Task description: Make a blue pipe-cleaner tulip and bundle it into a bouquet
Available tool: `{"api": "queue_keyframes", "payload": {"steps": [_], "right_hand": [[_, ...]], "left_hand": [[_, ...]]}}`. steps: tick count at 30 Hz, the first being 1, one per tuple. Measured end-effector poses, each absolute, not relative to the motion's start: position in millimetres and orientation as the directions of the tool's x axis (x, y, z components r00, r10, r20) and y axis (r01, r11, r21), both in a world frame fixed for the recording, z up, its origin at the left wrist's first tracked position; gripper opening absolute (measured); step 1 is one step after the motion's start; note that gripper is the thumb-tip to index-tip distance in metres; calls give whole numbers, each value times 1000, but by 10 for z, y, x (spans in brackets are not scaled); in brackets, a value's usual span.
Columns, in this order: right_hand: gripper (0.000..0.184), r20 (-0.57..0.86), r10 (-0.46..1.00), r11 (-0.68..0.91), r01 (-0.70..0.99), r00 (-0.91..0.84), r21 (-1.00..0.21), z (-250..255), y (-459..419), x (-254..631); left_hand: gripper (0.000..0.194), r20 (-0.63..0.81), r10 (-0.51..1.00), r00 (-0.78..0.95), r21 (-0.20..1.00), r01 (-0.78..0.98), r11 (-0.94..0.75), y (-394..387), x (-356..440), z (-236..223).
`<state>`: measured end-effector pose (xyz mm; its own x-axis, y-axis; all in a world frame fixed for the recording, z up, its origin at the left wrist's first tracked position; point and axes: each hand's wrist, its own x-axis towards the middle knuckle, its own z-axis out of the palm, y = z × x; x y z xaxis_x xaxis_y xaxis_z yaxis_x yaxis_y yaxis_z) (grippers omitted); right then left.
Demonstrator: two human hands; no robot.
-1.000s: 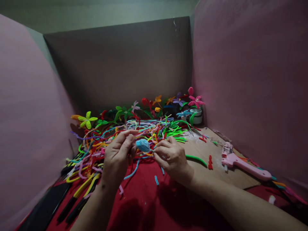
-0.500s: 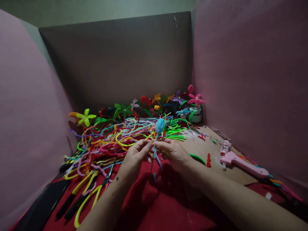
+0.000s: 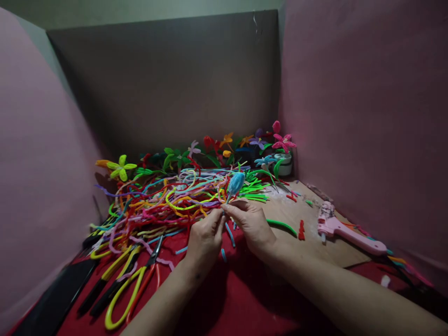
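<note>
A blue pipe-cleaner flower bud (image 3: 236, 184) on a thin stem tilts up to the right between my hands. My left hand (image 3: 207, 233) pinches the stem low down, its thumb and fingers pressed together. Just beside it, my right hand (image 3: 249, 221) pinches the same stem closer under the bud. The fingers cover most of the stem. Short cut pieces of blue pipe cleaner (image 3: 224, 255) lie on the red cloth (image 3: 224, 303) below the hands.
Loose multicoloured pipe cleaners (image 3: 150, 205) heap behind my left hand. Scissors (image 3: 154, 256) and yellow-and-black pliers (image 3: 112, 275) lie at left. A pink glue gun (image 3: 350, 235) rests on the board (image 3: 301, 210) at right. Finished pipe-cleaner flowers (image 3: 259, 142) stand along the back.
The bud has tipped to the right. My left hand has turned, its fingers closing lower round the stem, and the stem's lower end is now hidden.
</note>
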<state>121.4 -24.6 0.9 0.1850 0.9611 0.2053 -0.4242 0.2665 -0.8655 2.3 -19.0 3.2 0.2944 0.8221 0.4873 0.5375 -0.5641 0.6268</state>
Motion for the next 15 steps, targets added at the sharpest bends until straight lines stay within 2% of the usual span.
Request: {"api": "queue_keyframes", "payload": {"steps": [3, 9, 12, 15], "right_hand": [[18, 244, 954, 292, -345, 175, -892, 9, -253, 1225], [19, 273, 959, 282, -253, 73, -925, 100, -286, 1267], [18, 239, 971, 225, -313, -6, -923, 137, -292, 1287], [17, 169, 974, 87, -442, -150, -893, 124, -259, 1318]], "left_hand": [[19, 479, 832, 281, 657, 515, -551, -193, 5, 35], [21, 261, 930, 260, 914, 244, -325, -226, -12, 170], [22, 128, 940, 315, 982, 94, -165, -230, -28, 238], [23, 20, 908, 418, 998, -57, 5, -210, -70, 265]]}}
